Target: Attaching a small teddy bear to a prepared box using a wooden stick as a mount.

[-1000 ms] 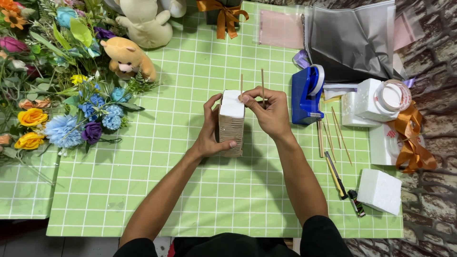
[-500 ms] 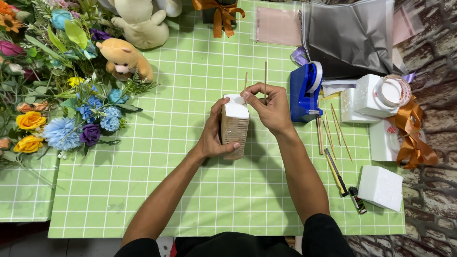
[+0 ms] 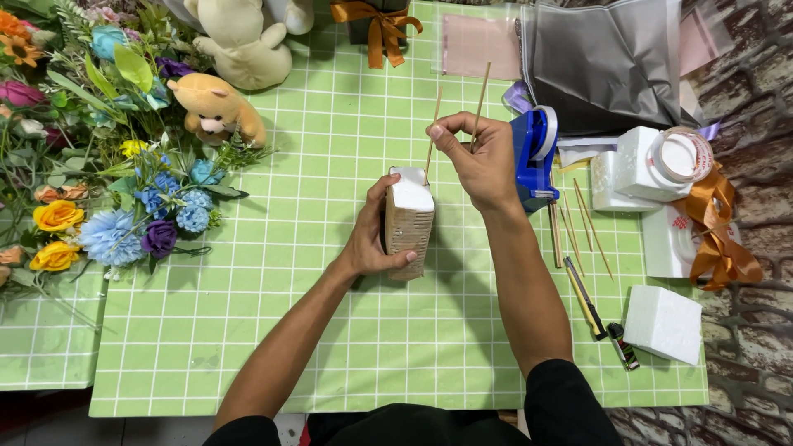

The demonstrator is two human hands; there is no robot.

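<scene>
My left hand [image 3: 372, 239] grips a small wrapped box [image 3: 408, 221] with a white top and woven tan sides, standing it on the green grid mat [image 3: 314, 330]. My right hand [image 3: 475, 157] is raised just above and right of the box. Its fingers pinch two thin wooden skewers [image 3: 478, 103]. One skewer [image 3: 432, 136] slants down to the box's white top, and the other points up and away from me.
Artificial flowers [image 3: 107, 206] and two plush bears [image 3: 216, 107] fill the left side. A blue tape dispenser [image 3: 533, 153] stands right of my hand. Loose skewers [image 3: 578, 227], a knife [image 3: 585, 299], white blocks [image 3: 663, 324], tape rolls, ribbon and grey wrapping lie at the right.
My right hand has lifted off the box's top and risen with the two skewers. My left hand still holds the box, which has tilted slightly.
</scene>
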